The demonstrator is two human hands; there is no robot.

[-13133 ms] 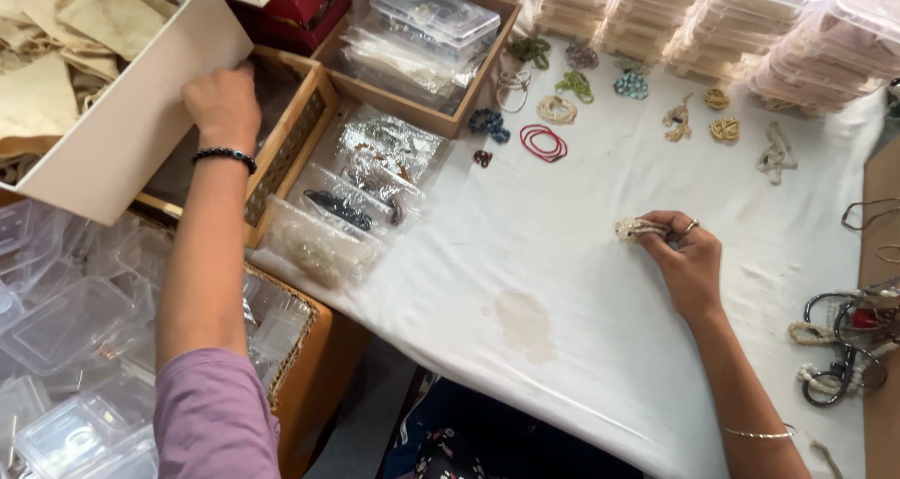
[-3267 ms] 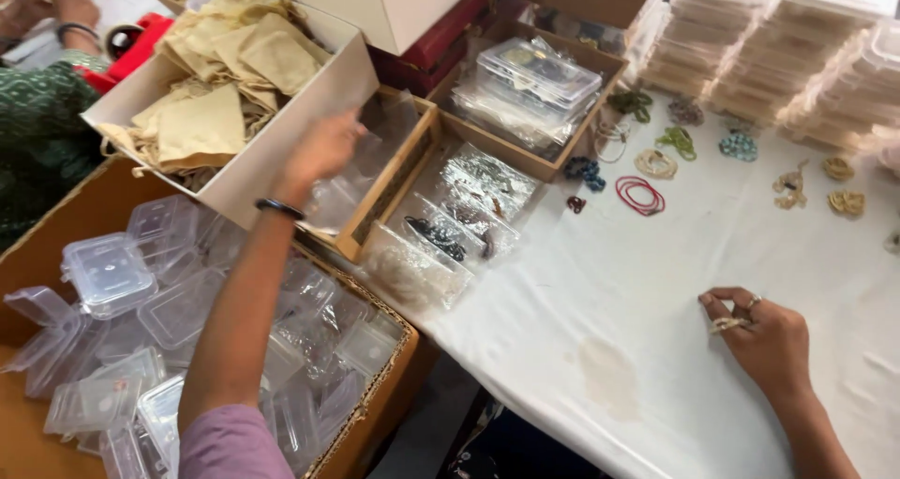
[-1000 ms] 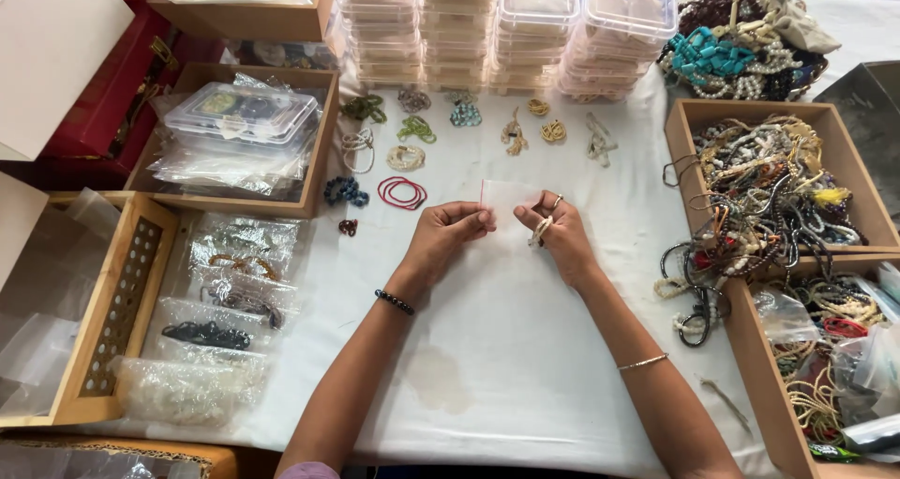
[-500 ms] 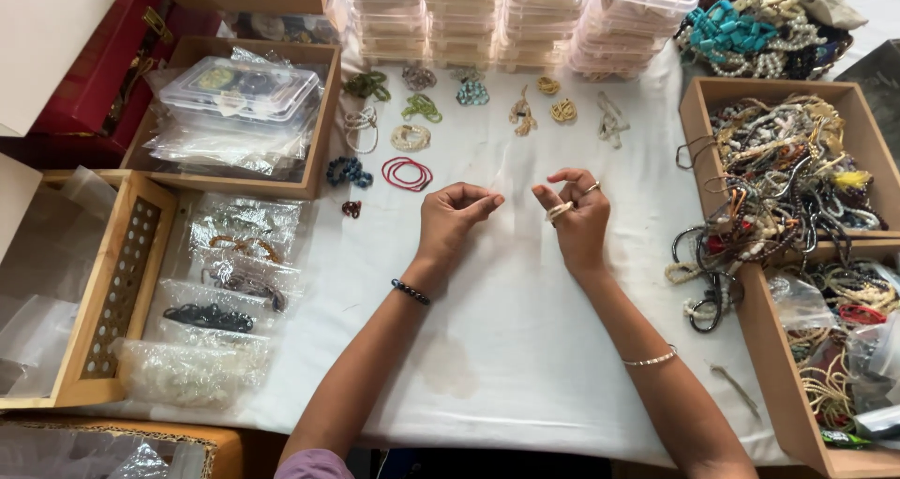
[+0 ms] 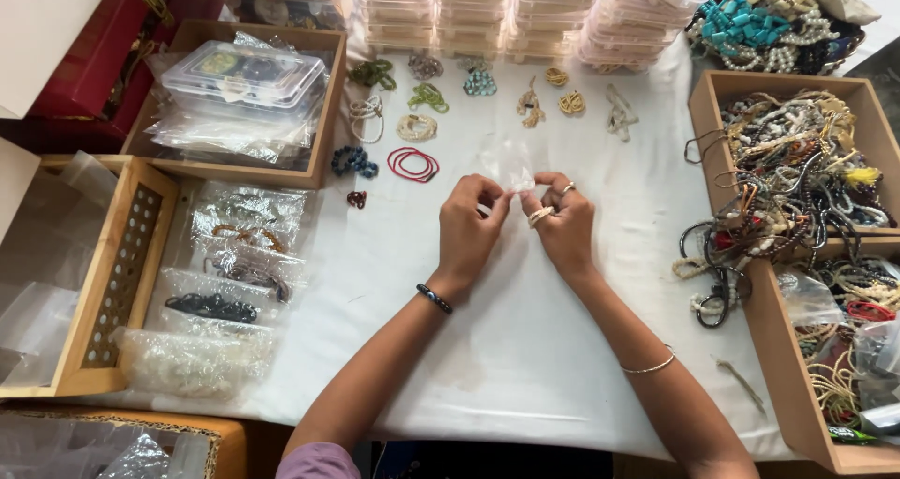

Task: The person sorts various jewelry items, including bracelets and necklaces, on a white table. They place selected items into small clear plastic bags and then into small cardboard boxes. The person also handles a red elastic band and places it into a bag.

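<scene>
Over the middle of the white-covered table (image 5: 525, 348), my left hand (image 5: 469, 231) and my right hand (image 5: 561, 224) meet, both pinching the mouth of a small clear plastic pouch (image 5: 509, 165) that stands up between the fingertips. A pale beaded bracelet (image 5: 540, 216) is also tucked in my right hand's fingers. A red ring of bangles (image 5: 412, 163) lies just beyond my left hand.
Small bead bracelets (image 5: 428, 96) lie in rows at the back, before stacks of clear plastic boxes (image 5: 525, 10). A wooden tray (image 5: 319, 113) with bagged boxes sits left, bagged jewellery (image 5: 234, 254) below it. Wooden boxes (image 5: 714, 104) of tangled necklaces stand right.
My left hand reached into the boxes on the left, then came back to the table. In the last second both hands have closed together on the clear pouch.
</scene>
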